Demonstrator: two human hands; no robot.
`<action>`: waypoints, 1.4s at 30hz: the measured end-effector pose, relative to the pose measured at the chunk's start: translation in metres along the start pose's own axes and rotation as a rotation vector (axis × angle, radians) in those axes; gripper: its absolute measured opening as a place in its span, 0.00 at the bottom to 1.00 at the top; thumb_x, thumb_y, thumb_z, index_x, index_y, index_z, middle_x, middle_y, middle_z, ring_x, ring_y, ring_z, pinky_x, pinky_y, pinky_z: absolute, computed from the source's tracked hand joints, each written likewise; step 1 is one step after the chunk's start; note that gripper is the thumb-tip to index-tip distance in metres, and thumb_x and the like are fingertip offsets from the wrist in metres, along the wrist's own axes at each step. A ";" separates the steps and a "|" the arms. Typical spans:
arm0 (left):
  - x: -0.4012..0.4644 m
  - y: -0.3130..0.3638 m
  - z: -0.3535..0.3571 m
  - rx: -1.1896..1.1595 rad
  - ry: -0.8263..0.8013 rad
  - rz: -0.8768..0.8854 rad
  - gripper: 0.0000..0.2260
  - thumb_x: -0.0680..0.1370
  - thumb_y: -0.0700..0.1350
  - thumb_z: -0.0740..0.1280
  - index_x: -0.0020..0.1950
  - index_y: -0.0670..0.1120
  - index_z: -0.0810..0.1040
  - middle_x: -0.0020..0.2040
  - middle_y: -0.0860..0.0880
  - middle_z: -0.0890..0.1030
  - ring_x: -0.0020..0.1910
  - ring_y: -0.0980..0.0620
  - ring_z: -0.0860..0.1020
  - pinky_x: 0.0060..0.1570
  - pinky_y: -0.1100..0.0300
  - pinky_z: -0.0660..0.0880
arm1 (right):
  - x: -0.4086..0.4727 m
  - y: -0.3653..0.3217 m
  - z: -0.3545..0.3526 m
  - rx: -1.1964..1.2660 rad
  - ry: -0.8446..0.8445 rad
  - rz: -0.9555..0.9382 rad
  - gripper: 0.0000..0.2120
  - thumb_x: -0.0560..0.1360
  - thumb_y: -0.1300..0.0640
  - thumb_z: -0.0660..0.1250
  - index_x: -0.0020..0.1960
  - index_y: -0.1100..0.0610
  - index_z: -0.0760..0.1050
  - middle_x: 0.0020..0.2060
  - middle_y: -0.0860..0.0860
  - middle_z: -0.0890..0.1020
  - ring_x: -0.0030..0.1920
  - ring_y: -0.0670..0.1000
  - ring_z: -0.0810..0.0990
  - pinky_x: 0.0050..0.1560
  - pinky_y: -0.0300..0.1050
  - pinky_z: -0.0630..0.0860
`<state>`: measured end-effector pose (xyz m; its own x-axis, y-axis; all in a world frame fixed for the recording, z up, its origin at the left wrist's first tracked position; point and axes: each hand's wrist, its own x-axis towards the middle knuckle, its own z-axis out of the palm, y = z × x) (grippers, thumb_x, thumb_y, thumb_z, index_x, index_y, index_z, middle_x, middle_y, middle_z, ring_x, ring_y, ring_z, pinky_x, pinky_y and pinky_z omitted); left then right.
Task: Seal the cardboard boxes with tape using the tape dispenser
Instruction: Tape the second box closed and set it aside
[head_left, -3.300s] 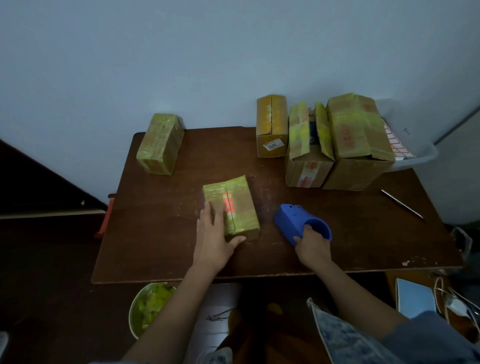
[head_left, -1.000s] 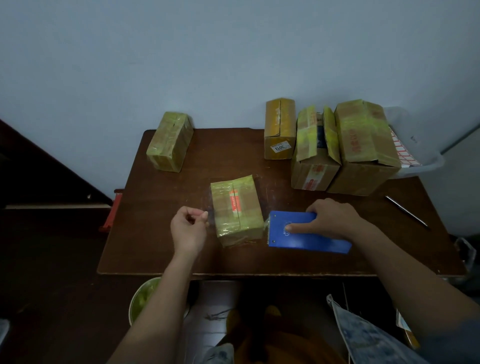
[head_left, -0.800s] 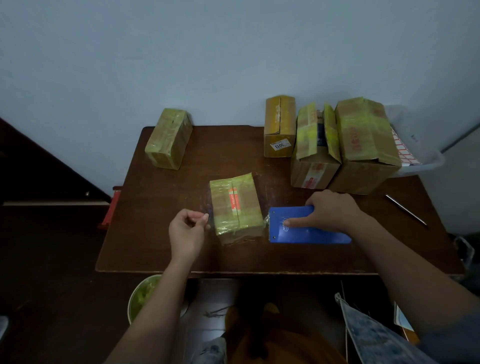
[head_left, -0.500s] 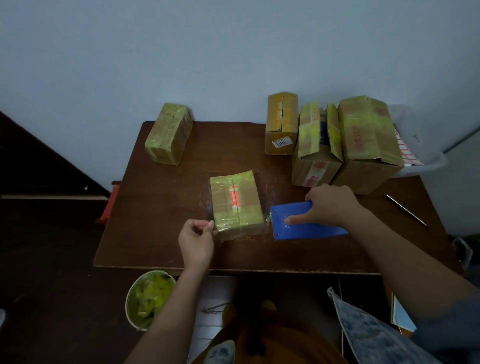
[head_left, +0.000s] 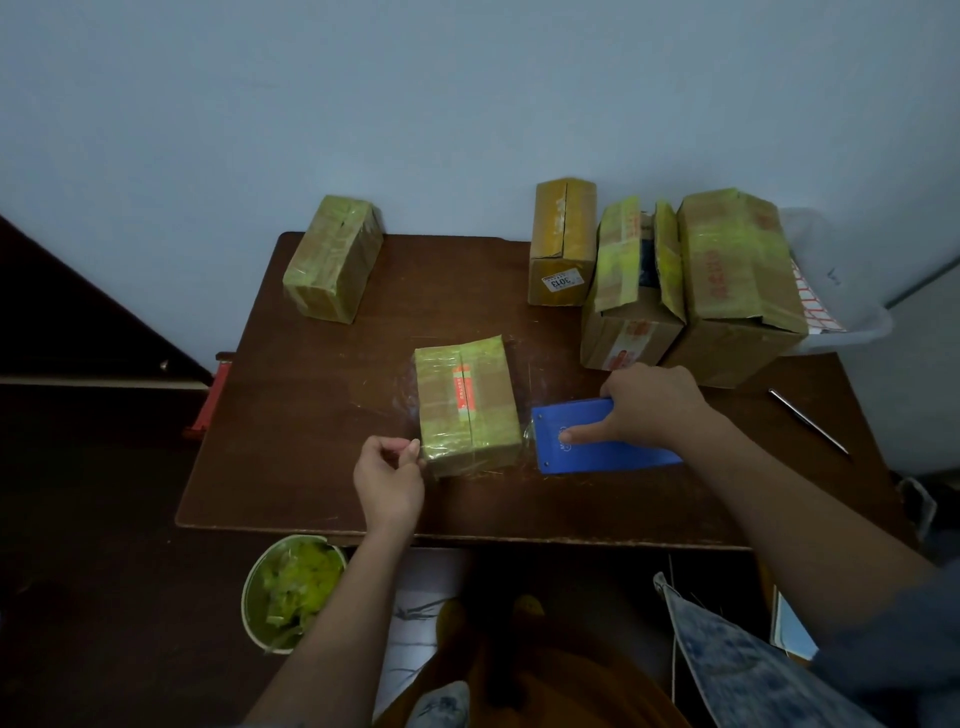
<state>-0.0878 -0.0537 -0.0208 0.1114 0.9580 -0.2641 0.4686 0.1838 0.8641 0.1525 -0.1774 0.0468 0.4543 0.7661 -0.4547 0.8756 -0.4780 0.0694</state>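
Note:
A small cardboard box (head_left: 467, 395) wrapped in yellowish tape lies in the middle of the brown table (head_left: 322, 457). My left hand (head_left: 387, 475) pinches the clear tape end at the box's near left corner. A strip of clear tape runs along the box's front face to the blue tape dispenser (head_left: 602, 441) on its right. My right hand (head_left: 644, 405) grips the dispenser, index finger laid along its blue side.
A taped box (head_left: 332, 257) sits at the table's far left. Three more boxes (head_left: 561, 244) (head_left: 631, 301) (head_left: 737, 280) stand at the far right, beside a clear plastic bin (head_left: 852, 322). A metal pen (head_left: 808, 421) lies right. A green waste bucket (head_left: 291, 587) stands below the table edge.
My left hand moved from beside the box's left side to its near left corner, still pinching the tape end. The dispenser in my right hand stayed just right of the box.

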 end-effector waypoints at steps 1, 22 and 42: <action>0.001 0.000 0.001 0.003 -0.001 -0.001 0.03 0.78 0.36 0.67 0.46 0.37 0.76 0.35 0.52 0.75 0.33 0.61 0.72 0.31 0.76 0.68 | 0.000 -0.001 0.000 0.001 -0.002 -0.001 0.35 0.62 0.18 0.55 0.33 0.52 0.62 0.29 0.48 0.65 0.29 0.48 0.64 0.33 0.42 0.60; 0.027 -0.022 0.014 -0.137 -0.214 -0.266 0.10 0.81 0.39 0.60 0.40 0.49 0.68 0.37 0.47 0.71 0.36 0.49 0.68 0.39 0.54 0.67 | 0.018 -0.006 0.037 0.286 -0.089 0.043 0.37 0.58 0.17 0.58 0.35 0.54 0.63 0.29 0.49 0.65 0.30 0.50 0.66 0.34 0.45 0.61; 0.011 0.028 0.034 0.502 -0.398 0.703 0.24 0.76 0.31 0.59 0.71 0.46 0.72 0.72 0.51 0.69 0.72 0.51 0.65 0.73 0.54 0.59 | 0.020 -0.003 0.042 0.407 -0.179 0.020 0.39 0.54 0.18 0.57 0.38 0.54 0.69 0.30 0.50 0.68 0.31 0.50 0.68 0.35 0.44 0.63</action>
<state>-0.0434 -0.0461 -0.0144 0.7580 0.6510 0.0399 0.4920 -0.6109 0.6202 0.1525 -0.1785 0.0002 0.4038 0.6853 -0.6060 0.7146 -0.6499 -0.2587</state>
